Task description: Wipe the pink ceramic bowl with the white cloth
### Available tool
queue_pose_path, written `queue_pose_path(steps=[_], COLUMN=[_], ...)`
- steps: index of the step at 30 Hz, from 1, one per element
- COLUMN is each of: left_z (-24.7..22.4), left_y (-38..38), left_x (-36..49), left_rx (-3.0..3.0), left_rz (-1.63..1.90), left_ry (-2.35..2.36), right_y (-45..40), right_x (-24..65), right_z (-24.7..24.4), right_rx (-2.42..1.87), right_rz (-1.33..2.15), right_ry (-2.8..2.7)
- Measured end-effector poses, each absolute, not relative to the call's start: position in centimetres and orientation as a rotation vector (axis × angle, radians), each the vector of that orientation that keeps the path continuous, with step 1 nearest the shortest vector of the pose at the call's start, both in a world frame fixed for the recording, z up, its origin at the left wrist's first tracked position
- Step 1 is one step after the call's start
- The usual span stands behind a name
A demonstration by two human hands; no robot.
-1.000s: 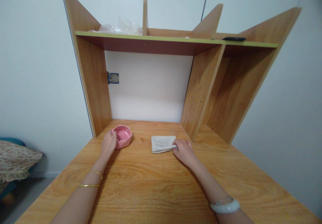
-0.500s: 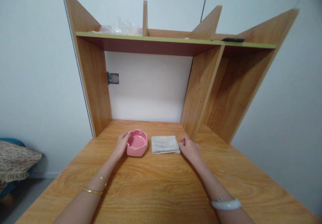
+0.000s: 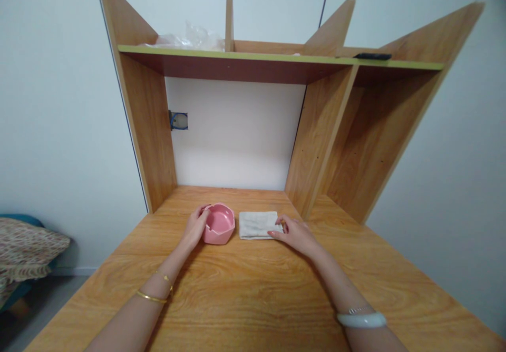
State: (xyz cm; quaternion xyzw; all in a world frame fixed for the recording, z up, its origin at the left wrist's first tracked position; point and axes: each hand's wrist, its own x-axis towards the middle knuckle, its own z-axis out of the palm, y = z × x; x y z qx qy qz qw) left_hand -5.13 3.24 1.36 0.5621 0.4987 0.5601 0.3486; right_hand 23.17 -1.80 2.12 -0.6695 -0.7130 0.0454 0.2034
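Note:
A pink angular ashtray (image 3: 220, 224) sits on the wooden desk (image 3: 237, 299), with my left hand (image 3: 195, 226) gripping its left rim. Just right of it lies a folded light grey cloth (image 3: 256, 225), flat on the desk. My right hand (image 3: 293, 233) is at the cloth's right end, thumb and fingers apart, the fingertips over its edge. Whether they press on the cloth is hard to tell.
A wooden shelf unit (image 3: 320, 146) stands at the back of the desk. On its upper shelf are a clear plastic bag (image 3: 193, 38) and a dark flat object (image 3: 372, 56). A patterned cloth (image 3: 29, 244) drapes over something blue at the left.
My right hand's fingers have opened and moved left over the cloth's right end. My left hand still holds the ashtray. The view has shifted slightly.

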Motion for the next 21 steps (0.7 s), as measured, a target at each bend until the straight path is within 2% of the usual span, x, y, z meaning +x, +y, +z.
queue_pose_path(steps=[12, 21], left_z=[1.4, 1.2], left_y=[3.5, 3.8], left_x=[-5.7, -5.7], left_rx=[1.378, 1.395], left_rz=[1.496, 1.495], left_ry=[1.229, 1.174], right_y=[-1.0, -0.7], right_x=[24.3, 25.2], right_z=[1.3, 1.7], right_rx=[-1.777, -1.806], right_rz=[0.307, -0.020], right_ry=[-1.977, -1.544])
